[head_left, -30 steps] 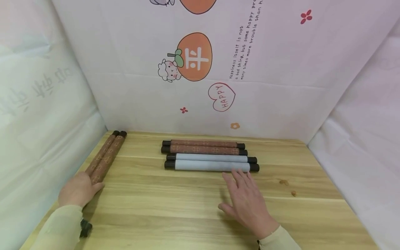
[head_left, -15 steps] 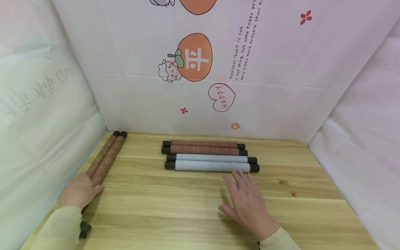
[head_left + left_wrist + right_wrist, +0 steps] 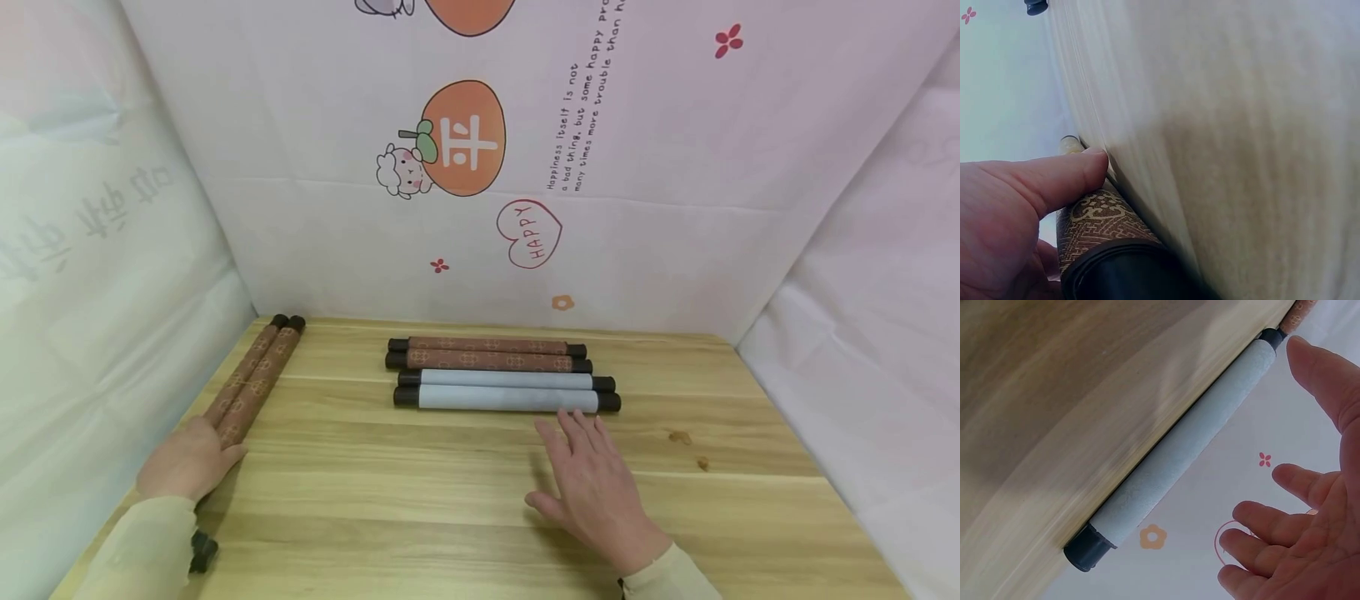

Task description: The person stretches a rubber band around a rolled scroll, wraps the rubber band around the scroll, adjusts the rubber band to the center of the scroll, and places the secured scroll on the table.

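Note:
Two brown patterned scrolls point(image 3: 258, 375) with black end knobs lie side by side along the table's left edge. My left hand point(image 3: 182, 460) holds them near their front ends. In the left wrist view the thumb point(image 3: 1079, 178) lies along one side of a brown scroll point(image 3: 1107, 219), with other fingers partly hidden on the far side. At the back middle, two more brown scrolls point(image 3: 487, 360) lie behind two pale blue scrolls point(image 3: 510, 397), all roughly parallel. My right hand point(image 3: 596, 492) is spread just in front of the nearest pale blue scroll's right end, holding nothing.
The wooden table point(image 3: 390, 508) meets a white printed cloth point(image 3: 315, 233) at the back. More white cloth hangs at the left and right sides. Two brown knots point(image 3: 680, 437) mark the wood on the right.
Almost nothing differs. The left hand has shifted very slightly towards the near left, still holding the brown scrolls; the right hand keeps its place.

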A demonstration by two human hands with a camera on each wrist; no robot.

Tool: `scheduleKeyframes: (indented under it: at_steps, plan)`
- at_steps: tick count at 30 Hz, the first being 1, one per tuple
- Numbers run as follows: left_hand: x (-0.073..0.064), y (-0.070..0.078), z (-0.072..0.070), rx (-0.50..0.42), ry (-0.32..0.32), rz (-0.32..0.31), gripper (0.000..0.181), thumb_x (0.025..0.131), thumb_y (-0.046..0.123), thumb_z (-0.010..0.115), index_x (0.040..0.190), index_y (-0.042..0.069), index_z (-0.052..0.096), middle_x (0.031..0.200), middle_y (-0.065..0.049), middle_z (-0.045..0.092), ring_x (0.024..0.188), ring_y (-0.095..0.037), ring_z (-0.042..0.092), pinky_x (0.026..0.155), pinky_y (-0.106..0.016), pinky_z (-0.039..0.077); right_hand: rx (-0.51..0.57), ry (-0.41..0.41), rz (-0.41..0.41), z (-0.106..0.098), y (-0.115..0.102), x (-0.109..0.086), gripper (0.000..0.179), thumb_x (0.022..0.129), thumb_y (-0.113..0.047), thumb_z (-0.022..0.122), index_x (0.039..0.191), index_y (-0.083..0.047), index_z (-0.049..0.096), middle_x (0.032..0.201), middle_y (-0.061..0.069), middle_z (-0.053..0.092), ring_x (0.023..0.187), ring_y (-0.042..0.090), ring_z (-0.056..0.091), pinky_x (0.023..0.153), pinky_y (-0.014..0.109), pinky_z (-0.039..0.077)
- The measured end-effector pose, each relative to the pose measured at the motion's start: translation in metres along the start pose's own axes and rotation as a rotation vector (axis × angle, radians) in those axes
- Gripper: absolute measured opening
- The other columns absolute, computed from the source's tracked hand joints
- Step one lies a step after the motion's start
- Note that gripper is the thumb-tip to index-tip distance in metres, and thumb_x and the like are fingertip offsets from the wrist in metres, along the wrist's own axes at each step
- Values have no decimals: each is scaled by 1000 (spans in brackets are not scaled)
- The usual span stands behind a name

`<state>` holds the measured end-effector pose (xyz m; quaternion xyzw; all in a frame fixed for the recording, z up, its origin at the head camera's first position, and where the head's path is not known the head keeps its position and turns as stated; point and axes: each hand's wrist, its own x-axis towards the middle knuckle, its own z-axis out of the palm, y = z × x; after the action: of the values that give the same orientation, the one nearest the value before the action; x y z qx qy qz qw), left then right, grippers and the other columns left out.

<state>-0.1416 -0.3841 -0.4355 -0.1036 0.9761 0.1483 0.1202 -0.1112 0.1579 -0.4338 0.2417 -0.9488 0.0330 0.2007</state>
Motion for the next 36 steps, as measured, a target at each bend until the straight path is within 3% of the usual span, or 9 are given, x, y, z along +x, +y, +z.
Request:
scheduleKeyframes:
  at_steps: [5, 10, 14, 18, 23, 25, 29, 32, 36]
  plan:
    - [-1, 0, 0, 6, 6, 11, 88, 100, 49, 62, 133, -28, 36, 120, -47, 55, 104, -61, 62, 77, -64, 56, -8, -25, 7, -1, 1, -1, 97, 71, -59, 89, 144, -4, 54, 144, 31, 56, 135, 49, 55, 115, 64, 40]
    - [-3, 4, 0, -1, 28, 20, 89, 97, 51, 65, 131, -27, 38, 112, -46, 58, 96, -58, 64, 70, -62, 57, -18, -57, 30, -2, 8, -4, 94, 73, -59, 87, 142, -3, 56, 144, 31, 56, 135, 49, 54, 115, 64, 40]
    - [-7, 12, 0, 20, 132, 57, 87, 94, 49, 70, 129, -26, 41, 111, -46, 58, 92, -60, 63, 65, -63, 55, -41, -34, 33, -3, 18, -5, 86, 75, -55, 88, 137, -2, 59, 137, 30, 61, 129, 48, 58, 111, 64, 44]
    - [-15, 28, 1, 66, 290, 164, 88, 91, 42, 75, 136, -25, 40, 114, -47, 58, 87, -59, 63, 62, -62, 54, -60, -38, 65, -5, 31, -3, 78, 80, -48, 87, 135, 0, 61, 133, 29, 64, 125, 46, 61, 110, 63, 46]
    - [-26, 59, 5, 126, 427, 292, 86, 88, 38, 79, 137, -23, 44, 114, -47, 59, 70, -49, 64, 55, -57, 53, -73, -113, 172, -11, 53, -5, 73, 87, -41, 84, 140, 3, 59, 135, 32, 62, 123, 48, 62, 104, 61, 50]
    - [-30, 71, 8, 144, 468, 335, 85, 87, 37, 81, 137, -21, 47, 119, -47, 59, 75, -52, 65, 58, -59, 55, -71, -154, 230, -13, 64, -8, 70, 88, -38, 83, 139, 3, 58, 129, 31, 64, 113, 47, 66, 93, 60, 56]
    - [-39, 95, 16, 164, 563, 431, 79, 83, 35, 86, 133, -17, 55, 117, -42, 64, 80, -52, 68, 62, -58, 58, -2, -287, 392, -17, 88, -13, 68, 93, -33, 77, 144, 4, 50, 135, 35, 58, 111, 55, 63, 87, 67, 55]
    - [-46, 112, 22, 158, 558, 465, 77, 83, 35, 87, 133, -15, 56, 121, -39, 65, 83, -50, 70, 62, -56, 59, 58, -377, 509, -19, 105, -19, 68, 96, -30, 72, 147, 6, 45, 142, 39, 51, 112, 61, 60, 86, 71, 54]
    - [-55, 132, 28, 155, 513, 487, 76, 85, 36, 85, 137, -13, 56, 126, -37, 65, 97, -51, 70, 77, -59, 60, 96, -446, 600, -19, 126, -26, 61, 98, -27, 69, 141, 10, 47, 131, 40, 55, 96, 56, 65, 74, 67, 57]
